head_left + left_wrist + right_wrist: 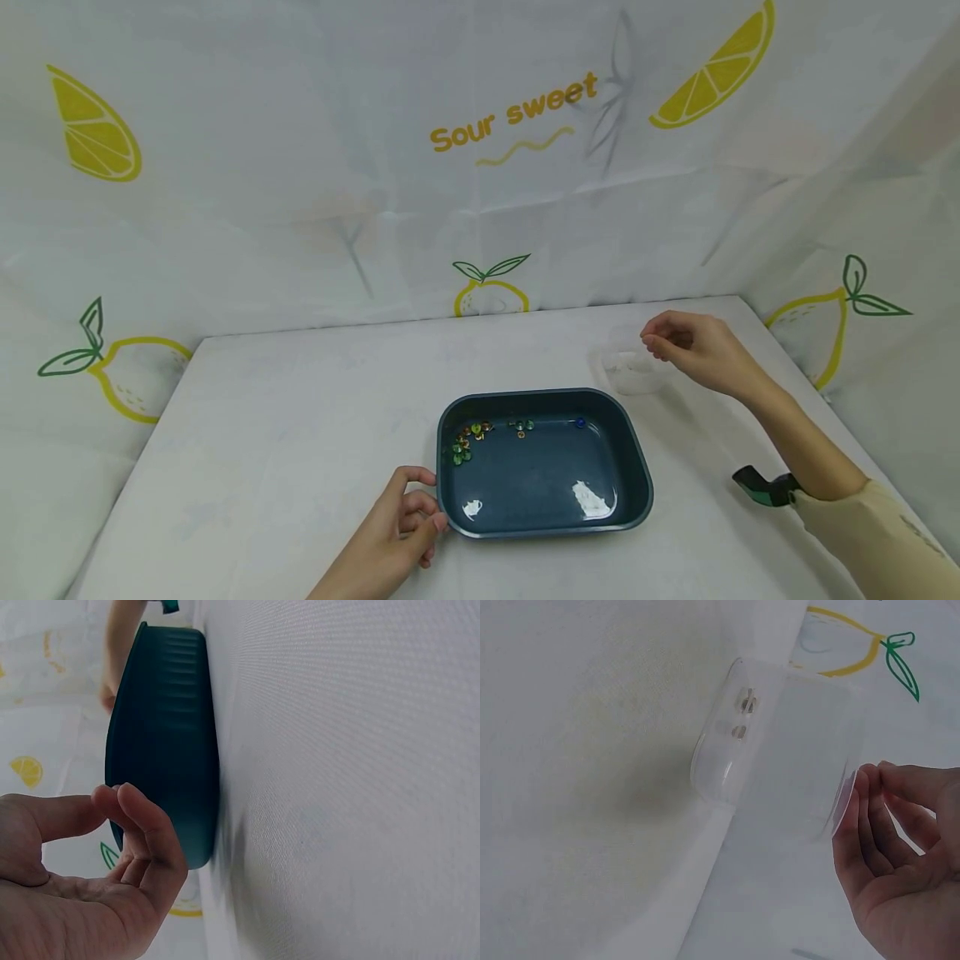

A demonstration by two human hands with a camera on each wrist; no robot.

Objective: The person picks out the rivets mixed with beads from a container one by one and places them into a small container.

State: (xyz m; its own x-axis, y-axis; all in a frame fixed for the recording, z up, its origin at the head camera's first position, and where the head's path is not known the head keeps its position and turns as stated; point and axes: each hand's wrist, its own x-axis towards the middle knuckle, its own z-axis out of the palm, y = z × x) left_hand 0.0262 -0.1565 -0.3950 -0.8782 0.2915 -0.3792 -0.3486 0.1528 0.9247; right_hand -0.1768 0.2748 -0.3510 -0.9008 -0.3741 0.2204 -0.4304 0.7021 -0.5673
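A dark teal plastic basin (pixel 633 467), rectangular with rounded corners and a smooth glossy inside, sits on the white woven tablecloth (pixel 285 433); its outer wall is ribbed in fine horizontal lines, as the left wrist view shows; its long axis runs left to right across the table, parallel to the near edge; water lies in it, catching two bright reflections toward its near wall. A scatter of small glassy beads (pixel 468 440), green, amber and one blue, lies along the basin's far wall, thickest at its far left corner. The left hand (pixel 393 533) rests at the basin's near left corner, fingers loosely curled, fingertips touching or just off the outer wall; it grasps nothing. Just beyond the basin's far right corner stands a small clear plastic cup (pixel 632 372), thin-walled and round, upright with its mouth up; two small pale beads lie in its bottom in the right wrist view. The right hand (pixel 693 346) hovers over the cup's right rim, fingertips drawn together; whether they pinch something I cannot tell. Behind the basin hangs a crinkled white backdrop (pixel 480 167) printed with yellow lemons.
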